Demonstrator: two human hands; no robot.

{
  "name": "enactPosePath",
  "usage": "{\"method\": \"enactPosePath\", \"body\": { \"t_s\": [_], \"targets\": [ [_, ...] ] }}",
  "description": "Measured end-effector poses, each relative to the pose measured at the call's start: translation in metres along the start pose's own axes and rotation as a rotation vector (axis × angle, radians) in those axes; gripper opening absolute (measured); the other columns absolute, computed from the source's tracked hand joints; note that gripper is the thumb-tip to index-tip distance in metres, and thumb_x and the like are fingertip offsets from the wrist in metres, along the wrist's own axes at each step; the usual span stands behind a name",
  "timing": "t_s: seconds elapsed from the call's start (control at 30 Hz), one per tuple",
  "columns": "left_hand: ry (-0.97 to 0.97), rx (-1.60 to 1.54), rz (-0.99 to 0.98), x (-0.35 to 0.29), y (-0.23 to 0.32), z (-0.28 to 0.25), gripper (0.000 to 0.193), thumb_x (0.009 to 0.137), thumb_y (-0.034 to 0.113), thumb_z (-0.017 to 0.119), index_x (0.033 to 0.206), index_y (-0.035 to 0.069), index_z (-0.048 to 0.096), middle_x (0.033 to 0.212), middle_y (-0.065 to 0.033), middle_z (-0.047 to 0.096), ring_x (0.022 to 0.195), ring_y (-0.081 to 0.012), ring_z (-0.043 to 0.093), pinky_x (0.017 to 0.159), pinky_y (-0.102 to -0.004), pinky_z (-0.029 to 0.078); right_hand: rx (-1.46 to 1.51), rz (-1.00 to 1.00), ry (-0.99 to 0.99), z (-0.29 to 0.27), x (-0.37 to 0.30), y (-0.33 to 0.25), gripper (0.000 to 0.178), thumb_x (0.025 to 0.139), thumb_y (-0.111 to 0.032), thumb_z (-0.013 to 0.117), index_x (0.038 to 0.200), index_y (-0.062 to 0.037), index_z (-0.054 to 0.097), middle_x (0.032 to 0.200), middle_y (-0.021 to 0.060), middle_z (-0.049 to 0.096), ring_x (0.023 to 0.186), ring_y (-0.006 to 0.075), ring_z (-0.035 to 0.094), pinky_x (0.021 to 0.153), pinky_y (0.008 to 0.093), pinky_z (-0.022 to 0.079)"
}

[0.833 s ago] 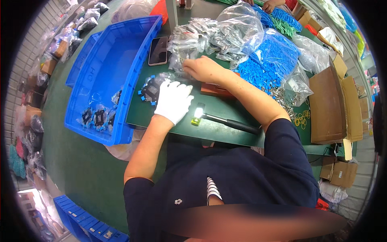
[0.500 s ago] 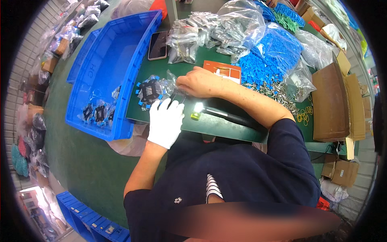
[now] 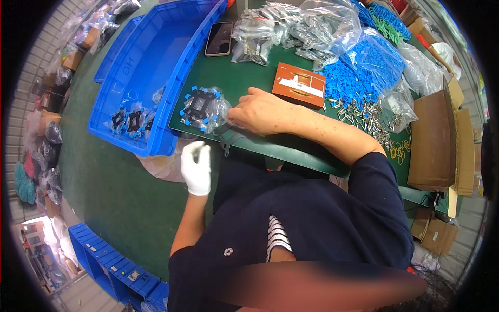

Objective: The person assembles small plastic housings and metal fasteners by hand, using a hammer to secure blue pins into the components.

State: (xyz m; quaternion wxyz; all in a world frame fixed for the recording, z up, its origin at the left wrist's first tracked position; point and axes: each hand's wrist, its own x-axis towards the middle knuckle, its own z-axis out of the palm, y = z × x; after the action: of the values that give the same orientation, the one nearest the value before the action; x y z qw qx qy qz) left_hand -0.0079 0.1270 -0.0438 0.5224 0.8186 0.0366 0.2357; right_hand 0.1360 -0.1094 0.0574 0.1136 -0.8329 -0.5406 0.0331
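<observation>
My left hand (image 3: 196, 169), in a white glove, is off the table's edge with its fingers curled together; whatever they pinch is too small to make out. My bare right hand (image 3: 257, 112) rests on the green table (image 3: 249, 78), fingers bent down and their tips hidden. Below those fingers a dark bracket with holes (image 3: 226, 141) juts out over the table edge. Just left of my right hand lies a clear bag (image 3: 218, 112) around a black frame (image 3: 198, 105) with small blue caps.
A blue crate (image 3: 179, 78) at left holds several similar bagged frames (image 3: 134, 120). Behind are a phone (image 3: 219, 39), bags of metal parts (image 3: 260, 36) and a brown box (image 3: 299, 86). Blue pieces (image 3: 358, 67), metal pins (image 3: 364, 117), yellow rubber bands (image 3: 400, 152) and a cardboard box (image 3: 431, 140) lie at right.
My left hand has drawn back from the bagged frame, off the table's edge, its fingers now curled. The black tool with a lit tip no longer shows. The whole view has shifted somewhat.
</observation>
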Motion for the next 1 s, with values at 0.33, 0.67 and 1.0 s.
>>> {"method": "enactPosePath", "body": {
  "t_s": [0.33,0.67,1.0],
  "targets": [
    [-0.337,-0.846,-0.987,0.009,0.004,0.031,0.035,0.097,0.022,0.070,0.128,0.015,0.054,0.097,-0.0014,0.065,0.071,-0.0151,0.063,0.060,-0.0306,0.053,0.140,-0.167,0.013,0.002,-0.013,-0.025,0.012,0.095,-0.024,0.060,0.100,-0.0134,0.065,0.087,0.0060,0.068,0.092,0.0267,0.068,0.085,0.0433,0.047],
    [-0.317,-0.951,-0.985,-0.034,0.023,0.005,0.025,0.103,0.012,0.060,0.128,0.007,0.056,0.094,-0.0022,0.061,0.074,-0.0136,0.062,0.067,-0.0318,0.054,0.933,0.501,0.591,-0.063,-0.081,0.064,0.014,0.100,-0.016,0.063,0.110,-0.0057,0.064,0.093,0.0010,0.064,0.084,0.0096,0.062,0.076,0.0312,0.056],
    [-0.213,-0.742,-0.612,-0.021,0.045,-0.020,0.034,0.104,0.008,0.057,0.136,-0.001,0.052,0.093,-0.0027,0.063,0.074,-0.0075,0.055,0.069,-0.0219,0.047,-0.542,0.581,0.533,-0.087,-0.116,0.220,0.016,0.085,-0.009,0.061,0.098,-0.0093,0.070,0.100,0.0142,0.064,0.097,0.0371,0.066,0.083,0.0488,0.054]
  ]
}}
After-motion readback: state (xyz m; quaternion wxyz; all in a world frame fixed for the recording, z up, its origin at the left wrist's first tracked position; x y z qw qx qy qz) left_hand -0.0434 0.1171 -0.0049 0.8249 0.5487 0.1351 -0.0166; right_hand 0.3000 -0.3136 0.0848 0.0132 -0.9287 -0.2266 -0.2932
